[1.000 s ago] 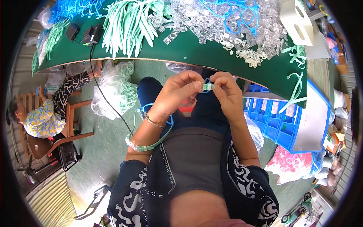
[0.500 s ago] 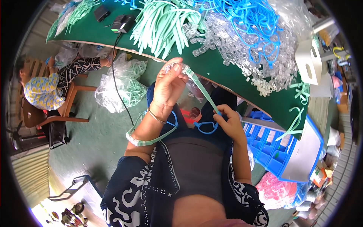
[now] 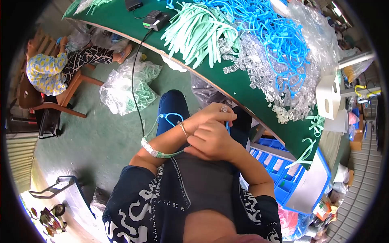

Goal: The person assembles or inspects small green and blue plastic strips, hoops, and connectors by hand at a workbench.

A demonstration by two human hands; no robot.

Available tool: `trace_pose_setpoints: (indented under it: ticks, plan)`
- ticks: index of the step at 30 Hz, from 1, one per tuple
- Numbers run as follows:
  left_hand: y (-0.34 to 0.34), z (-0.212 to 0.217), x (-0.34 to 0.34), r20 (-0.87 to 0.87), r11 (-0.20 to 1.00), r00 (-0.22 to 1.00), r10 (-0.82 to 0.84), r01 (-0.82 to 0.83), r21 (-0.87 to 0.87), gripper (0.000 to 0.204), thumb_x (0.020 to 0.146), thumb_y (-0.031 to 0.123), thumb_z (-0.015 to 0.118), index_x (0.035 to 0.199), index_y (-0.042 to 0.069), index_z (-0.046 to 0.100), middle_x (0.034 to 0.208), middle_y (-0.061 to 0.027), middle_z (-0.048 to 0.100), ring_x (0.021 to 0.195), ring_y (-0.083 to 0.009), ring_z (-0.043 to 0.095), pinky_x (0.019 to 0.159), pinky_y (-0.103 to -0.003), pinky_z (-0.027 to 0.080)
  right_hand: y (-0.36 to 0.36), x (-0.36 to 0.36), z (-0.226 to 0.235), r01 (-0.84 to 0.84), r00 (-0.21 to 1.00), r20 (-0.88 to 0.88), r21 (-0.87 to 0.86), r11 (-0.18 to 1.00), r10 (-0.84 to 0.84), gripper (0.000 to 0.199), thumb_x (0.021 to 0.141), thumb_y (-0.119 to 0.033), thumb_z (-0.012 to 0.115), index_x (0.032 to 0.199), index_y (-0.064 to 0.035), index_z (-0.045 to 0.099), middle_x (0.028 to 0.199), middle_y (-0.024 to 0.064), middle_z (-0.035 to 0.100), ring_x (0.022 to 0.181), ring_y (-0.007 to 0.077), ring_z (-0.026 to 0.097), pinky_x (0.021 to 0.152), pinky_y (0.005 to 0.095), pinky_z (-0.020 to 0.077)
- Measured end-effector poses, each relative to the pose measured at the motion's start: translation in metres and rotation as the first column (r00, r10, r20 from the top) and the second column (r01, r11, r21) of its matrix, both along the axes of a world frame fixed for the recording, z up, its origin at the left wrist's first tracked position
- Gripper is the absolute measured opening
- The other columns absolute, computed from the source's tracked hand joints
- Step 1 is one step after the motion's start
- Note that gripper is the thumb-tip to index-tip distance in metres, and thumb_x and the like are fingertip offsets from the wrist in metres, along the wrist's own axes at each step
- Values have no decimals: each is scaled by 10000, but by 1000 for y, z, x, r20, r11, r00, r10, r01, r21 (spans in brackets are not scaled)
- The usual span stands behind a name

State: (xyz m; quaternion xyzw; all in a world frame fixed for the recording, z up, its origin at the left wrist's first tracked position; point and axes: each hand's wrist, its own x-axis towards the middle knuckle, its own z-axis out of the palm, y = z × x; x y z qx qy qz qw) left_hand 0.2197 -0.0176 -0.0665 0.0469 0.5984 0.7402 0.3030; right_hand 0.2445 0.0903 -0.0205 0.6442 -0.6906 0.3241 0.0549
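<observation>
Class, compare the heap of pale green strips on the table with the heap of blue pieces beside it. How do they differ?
The pale green strips are mostly straight and lie roughly side by side; the blue pieces are curved loops, tangled together. The green heap sits nearer the black box; the blue heap spreads over the clear plastic bits. Both rest on the green table, untouched by either hand.
</observation>
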Motion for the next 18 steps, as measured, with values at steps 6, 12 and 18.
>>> trace_pose_setpoints:
  ticks: [6, 12, 18]
  plan:
    - [-13, -29, 16, 110, 783, 941, 320, -328, 529, 156, 875, 113, 502, 972, 20, 580, 929, -90, 594, 781, -140, 567, 668, -256, 460, -12, -67, 10, 332, 943, 70, -151, 931, -325, 123, 752, -28, 572, 869, -30, 608, 865, 121, 579, 775, 305, 554, 680, 395, 450]
    - [2, -9, 18, 17, 915, 990, 141, -137, 380, 236, 877, 115, 510, 1097, 31, 501, 809, -87, 617, 617, -98, 526, 556, -203, 413, -34, -155, -13, 529, 806, -311, -5, 849, -504, 249, 756, -20, 527, 968, -101, 627, 902, 75, 577, 866, 275, 534, 736, 392, 443]
    - [0, -16, 25, 107, 881, 976, 188, -216, 422, 387, 888, 122, 478, 1251, 14, 397, 831, -101, 616, 647, -118, 559, 567, -218, 422, -47, -168, 1, 528, 808, -477, 325, 785, -346, 192, 741, -53, 539, 880, -136, 642, 818, 63, 549, 822, 258, 544, 701, 377, 457]
